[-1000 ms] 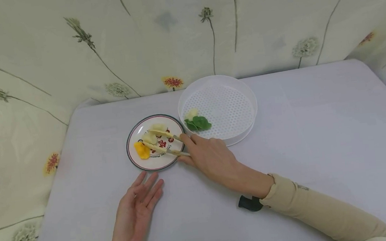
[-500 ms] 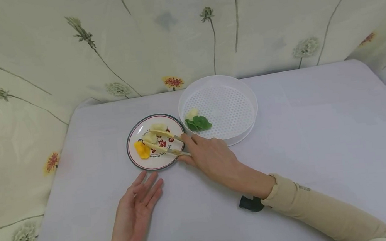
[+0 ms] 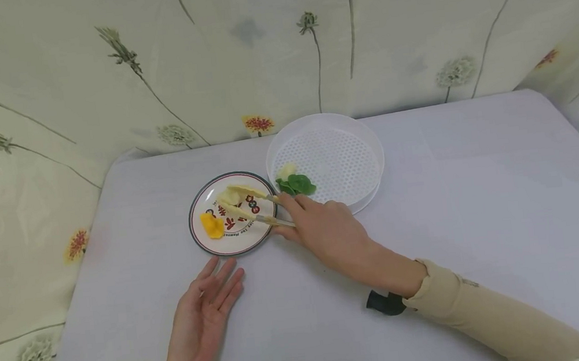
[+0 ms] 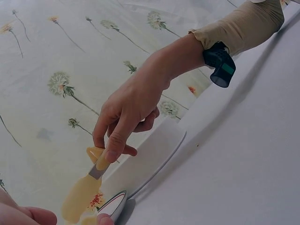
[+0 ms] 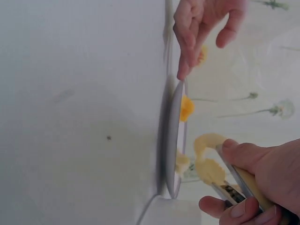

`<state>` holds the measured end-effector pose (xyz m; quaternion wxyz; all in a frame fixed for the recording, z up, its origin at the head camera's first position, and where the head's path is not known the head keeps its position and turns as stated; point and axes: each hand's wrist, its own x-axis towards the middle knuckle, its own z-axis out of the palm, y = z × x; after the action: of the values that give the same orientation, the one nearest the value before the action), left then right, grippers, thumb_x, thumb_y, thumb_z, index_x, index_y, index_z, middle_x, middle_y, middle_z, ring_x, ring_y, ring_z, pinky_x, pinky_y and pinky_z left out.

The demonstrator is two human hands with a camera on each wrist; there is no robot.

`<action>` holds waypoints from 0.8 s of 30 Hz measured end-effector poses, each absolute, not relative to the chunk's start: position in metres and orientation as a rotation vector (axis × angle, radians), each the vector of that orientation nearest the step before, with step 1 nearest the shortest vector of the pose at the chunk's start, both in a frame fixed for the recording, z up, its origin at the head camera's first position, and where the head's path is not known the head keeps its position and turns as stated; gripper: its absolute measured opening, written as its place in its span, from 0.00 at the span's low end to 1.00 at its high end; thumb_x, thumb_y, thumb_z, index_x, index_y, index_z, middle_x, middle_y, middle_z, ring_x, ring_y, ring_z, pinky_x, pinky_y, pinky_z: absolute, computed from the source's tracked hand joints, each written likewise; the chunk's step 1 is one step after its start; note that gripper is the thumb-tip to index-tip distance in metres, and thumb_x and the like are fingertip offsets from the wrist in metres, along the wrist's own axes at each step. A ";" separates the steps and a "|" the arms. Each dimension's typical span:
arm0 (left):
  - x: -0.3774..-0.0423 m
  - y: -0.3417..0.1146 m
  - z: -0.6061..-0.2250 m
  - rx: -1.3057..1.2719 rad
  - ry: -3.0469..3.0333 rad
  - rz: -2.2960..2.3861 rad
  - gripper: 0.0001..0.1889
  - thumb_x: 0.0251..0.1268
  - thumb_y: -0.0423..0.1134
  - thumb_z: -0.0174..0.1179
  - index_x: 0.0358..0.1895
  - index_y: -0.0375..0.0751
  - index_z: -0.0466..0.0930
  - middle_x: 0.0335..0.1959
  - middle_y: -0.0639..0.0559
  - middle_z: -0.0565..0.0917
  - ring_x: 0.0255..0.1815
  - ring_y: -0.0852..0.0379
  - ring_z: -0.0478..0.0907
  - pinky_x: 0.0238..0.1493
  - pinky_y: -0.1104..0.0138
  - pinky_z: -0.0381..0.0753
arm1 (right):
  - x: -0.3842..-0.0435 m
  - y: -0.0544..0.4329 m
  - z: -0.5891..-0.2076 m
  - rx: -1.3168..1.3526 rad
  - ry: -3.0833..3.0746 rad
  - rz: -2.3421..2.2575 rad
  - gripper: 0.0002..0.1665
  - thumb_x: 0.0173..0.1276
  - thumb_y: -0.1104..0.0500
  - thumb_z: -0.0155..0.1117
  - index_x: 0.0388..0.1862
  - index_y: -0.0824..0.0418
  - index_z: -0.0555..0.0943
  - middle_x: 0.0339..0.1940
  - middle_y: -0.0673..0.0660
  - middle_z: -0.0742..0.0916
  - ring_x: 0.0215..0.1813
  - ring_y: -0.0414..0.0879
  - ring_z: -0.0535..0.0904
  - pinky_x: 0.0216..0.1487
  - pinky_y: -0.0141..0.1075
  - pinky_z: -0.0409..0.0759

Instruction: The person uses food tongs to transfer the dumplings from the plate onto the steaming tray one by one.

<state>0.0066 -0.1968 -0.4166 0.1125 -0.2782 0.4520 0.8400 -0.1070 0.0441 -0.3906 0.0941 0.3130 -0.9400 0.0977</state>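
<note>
I see right hand (image 3: 325, 229) grip parted tongs (image 3: 265, 220) over plate (image 3: 204, 202), near table's (image 3: 459, 199) far left corner — yellow piece (image 3: 212, 226), pale piece (image 3: 229, 197) remain; green piece (image 3: 300, 183) already in sieve (image 3: 339, 152). Left hand (image 3: 204, 313) relaxed, empty.

Pale yellow tongs (image 3: 256, 217), tips apart, aslant over a pale piece (image 3: 230, 196) on the dark-rimmed white plate (image 3: 233, 246).

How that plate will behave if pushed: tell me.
The plate will probably slide rather than tip, being low and wide. Its glossy surface hints at rigid, breakable ceramic. The yellow piece lying on it may shift.
</note>
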 end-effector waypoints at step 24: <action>0.006 -0.196 -0.417 -0.828 1.336 2.461 0.32 0.87 0.42 0.40 0.88 0.48 0.51 0.84 0.46 0.68 0.76 0.53 0.79 0.76 0.67 0.81 | -0.126 0.088 -0.375 0.720 -2.808 0.421 0.35 0.78 0.38 0.66 0.71 0.59 0.75 0.42 0.59 0.91 0.31 0.50 0.85 0.21 0.42 0.77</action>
<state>0.0062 -0.1960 -0.4171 0.1104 -0.2819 0.4547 0.8376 -0.1256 0.0878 -0.3751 0.1060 0.2444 -0.9532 0.1430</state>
